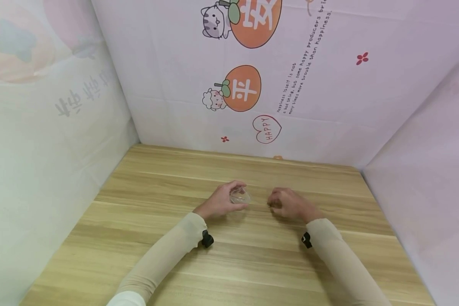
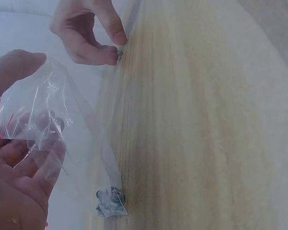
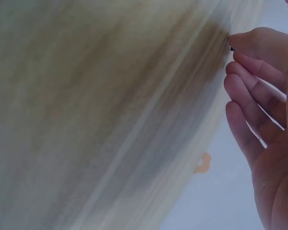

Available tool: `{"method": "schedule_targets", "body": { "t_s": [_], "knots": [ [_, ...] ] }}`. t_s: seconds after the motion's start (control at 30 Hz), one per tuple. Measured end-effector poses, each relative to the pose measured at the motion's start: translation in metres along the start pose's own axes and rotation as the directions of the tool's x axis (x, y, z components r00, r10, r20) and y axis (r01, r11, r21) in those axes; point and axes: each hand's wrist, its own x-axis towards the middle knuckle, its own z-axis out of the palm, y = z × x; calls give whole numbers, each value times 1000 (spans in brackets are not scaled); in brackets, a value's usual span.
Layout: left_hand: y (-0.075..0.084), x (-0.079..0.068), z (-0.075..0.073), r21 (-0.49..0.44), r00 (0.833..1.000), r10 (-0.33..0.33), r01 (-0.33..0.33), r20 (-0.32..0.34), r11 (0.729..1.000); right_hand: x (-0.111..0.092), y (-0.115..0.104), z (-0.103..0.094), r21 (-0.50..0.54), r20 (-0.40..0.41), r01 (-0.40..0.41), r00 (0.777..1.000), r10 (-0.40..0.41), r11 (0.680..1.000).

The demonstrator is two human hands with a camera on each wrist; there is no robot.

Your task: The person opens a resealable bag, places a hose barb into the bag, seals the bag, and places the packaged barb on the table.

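A clear plastic bag with a bit of red along one edge is held by my left hand, thumb at one side of it and fingers at the other. Several small dark metal parts, perhaps screws or nuts, lie bunched in the bag's low corner. To the right, my right hand pinches a tiny metal piece between thumb and index finger, close above the table. In the right wrist view only a dark speck of that metal piece shows; its exact kind is too small to tell.
Both hands are over a wood-grain table. Behind it rises a white printed cloth wall with cartoon fruit and lettering. Pale cloth walls also stand at the left and right sides.
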Motion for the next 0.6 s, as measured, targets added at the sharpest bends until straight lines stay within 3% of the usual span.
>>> {"method": "schedule_targets", "body": {
  "t_s": [0.6],
  "knots": [
    [-3, 0, 0, 4, 1000, 4, -4, -6, 1000, -1, 0, -2, 49, -14, 51, 999, -51, 997]
  ]
}}
